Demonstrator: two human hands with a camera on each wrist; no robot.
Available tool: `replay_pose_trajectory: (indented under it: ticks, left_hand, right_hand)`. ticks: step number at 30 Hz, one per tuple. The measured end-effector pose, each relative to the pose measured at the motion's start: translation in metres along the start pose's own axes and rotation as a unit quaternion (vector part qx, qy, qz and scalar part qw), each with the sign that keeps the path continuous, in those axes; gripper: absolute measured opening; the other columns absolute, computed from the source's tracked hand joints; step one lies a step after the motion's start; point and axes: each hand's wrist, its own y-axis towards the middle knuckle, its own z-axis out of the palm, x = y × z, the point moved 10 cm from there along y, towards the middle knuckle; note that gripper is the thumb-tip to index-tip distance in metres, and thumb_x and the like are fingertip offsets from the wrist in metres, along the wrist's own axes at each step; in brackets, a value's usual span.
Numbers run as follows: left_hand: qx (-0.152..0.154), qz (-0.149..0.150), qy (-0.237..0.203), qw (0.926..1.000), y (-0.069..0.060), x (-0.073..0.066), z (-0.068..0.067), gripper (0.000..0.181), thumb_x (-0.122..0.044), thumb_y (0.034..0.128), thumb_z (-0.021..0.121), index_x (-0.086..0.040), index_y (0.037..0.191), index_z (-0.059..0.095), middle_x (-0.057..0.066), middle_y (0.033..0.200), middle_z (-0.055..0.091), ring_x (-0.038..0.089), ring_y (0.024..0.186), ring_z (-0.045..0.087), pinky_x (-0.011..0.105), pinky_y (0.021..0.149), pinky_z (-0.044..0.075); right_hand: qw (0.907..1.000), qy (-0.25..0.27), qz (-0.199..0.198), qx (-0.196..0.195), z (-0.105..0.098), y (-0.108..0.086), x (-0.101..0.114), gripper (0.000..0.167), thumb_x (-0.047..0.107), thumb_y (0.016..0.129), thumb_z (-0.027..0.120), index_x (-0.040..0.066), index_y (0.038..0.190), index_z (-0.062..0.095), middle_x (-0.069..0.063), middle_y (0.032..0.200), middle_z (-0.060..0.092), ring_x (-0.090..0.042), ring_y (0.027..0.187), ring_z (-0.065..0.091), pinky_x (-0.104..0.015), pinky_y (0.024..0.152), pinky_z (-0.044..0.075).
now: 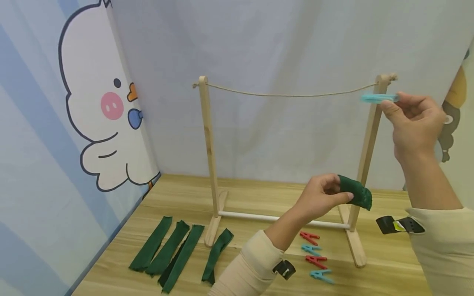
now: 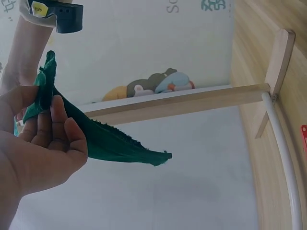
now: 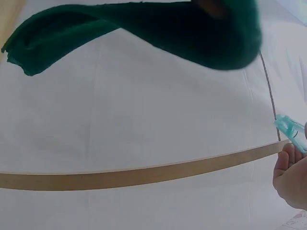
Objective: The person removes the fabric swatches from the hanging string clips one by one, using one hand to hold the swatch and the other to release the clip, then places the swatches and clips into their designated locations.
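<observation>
My left hand point(image 1: 321, 196) pinches a dark green cloth strip point(image 1: 356, 191) between thumb and fingers, low in front of the rack's right post. In the left wrist view the strip point(image 2: 115, 139) trails from the fingers with a frayed edge. My right hand point(image 1: 420, 121) holds a light blue clothespin point(image 1: 378, 98) by one end, beside the top of the right post and just below the rope's end. That clothespin point(image 3: 291, 130) also shows in the right wrist view, apart from the strip. Between the two posts sags a thin rope point(image 1: 285, 95).
A wooden rack, with its left post point(image 1: 209, 148), right post point(image 1: 368, 152) and white lower bar point(image 1: 252, 216), stands on the wood-grain table point(image 1: 148, 213). Several green strips point(image 1: 185, 259) lie at front left. Red and blue clothespins point(image 1: 315, 261) lie in a column near the right foot.
</observation>
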Motion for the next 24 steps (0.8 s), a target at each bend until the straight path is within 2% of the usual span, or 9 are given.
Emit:
replay_pose_trajectory:
  ticks: [4, 9, 15, 20, 24]
  left_hand:
    - [-0.001, -0.012, -0.009, 0.9999, -0.007, 0.006, -0.006, 0.008, -0.007, 0.0852, 0.067, -0.003, 0.085, 0.06, -0.007, 0.072, 0.06, 0.003, 0.067, 0.056, 0.019, 0.064, 0.047]
    - [0.002, -0.022, -0.022, 0.9995, -0.018, 0.013, -0.013, 0.008, -0.005, 0.0857, 0.066, 0.0, 0.09, 0.062, -0.005, 0.075, 0.062, 0.003, 0.07, 0.058, 0.02, 0.067, 0.047]
    - [0.011, -0.057, -0.031, 0.9978, -0.036, 0.026, -0.018, 0.01, -0.005, 0.0859, 0.066, 0.001, 0.093, 0.062, -0.003, 0.075, 0.063, 0.006, 0.07, 0.058, 0.022, 0.066, 0.048]
    - [0.015, -0.076, -0.015, 0.9969, -0.049, 0.038, -0.027, 0.009, -0.005, 0.0862, 0.065, 0.0, 0.092, 0.06, -0.002, 0.073, 0.06, 0.009, 0.068, 0.056, 0.021, 0.062, 0.044]
    - [0.04, -0.088, 0.036, 0.9947, -0.058, 0.046, -0.029, 0.007, -0.005, 0.0876, 0.063, -0.001, 0.091, 0.059, -0.003, 0.069, 0.054, 0.007, 0.06, 0.047, 0.02, 0.056, 0.039]
  right_hand:
    - [0.9999, 0.014, -0.009, 0.002, -0.001, -0.005, -0.001, 0.028, -0.003, 0.068, 0.078, -0.006, 0.091, 0.062, -0.013, 0.093, 0.06, -0.016, 0.082, 0.06, -0.023, 0.078, 0.047]
    - [0.9995, 0.026, -0.01, 0.012, -0.002, -0.017, -0.003, 0.027, -0.009, 0.072, 0.074, -0.006, 0.097, 0.062, -0.013, 0.096, 0.057, -0.017, 0.085, 0.058, -0.021, 0.08, 0.047]
    - [0.9973, 0.073, -0.005, 0.004, -0.017, -0.037, -0.003, 0.03, -0.018, 0.07, 0.07, -0.013, 0.098, 0.06, -0.016, 0.091, 0.06, -0.02, 0.082, 0.059, -0.024, 0.076, 0.049]
    - [0.996, 0.087, 0.005, 0.022, -0.026, -0.058, -0.007, 0.03, -0.025, 0.071, 0.064, -0.015, 0.098, 0.057, -0.017, 0.091, 0.059, -0.02, 0.081, 0.059, -0.025, 0.074, 0.049]
    - [0.9949, 0.087, -0.006, 0.05, -0.031, -0.076, -0.01, 0.03, -0.028, 0.073, 0.058, -0.017, 0.101, 0.055, -0.018, 0.093, 0.058, -0.021, 0.082, 0.059, -0.026, 0.075, 0.048]
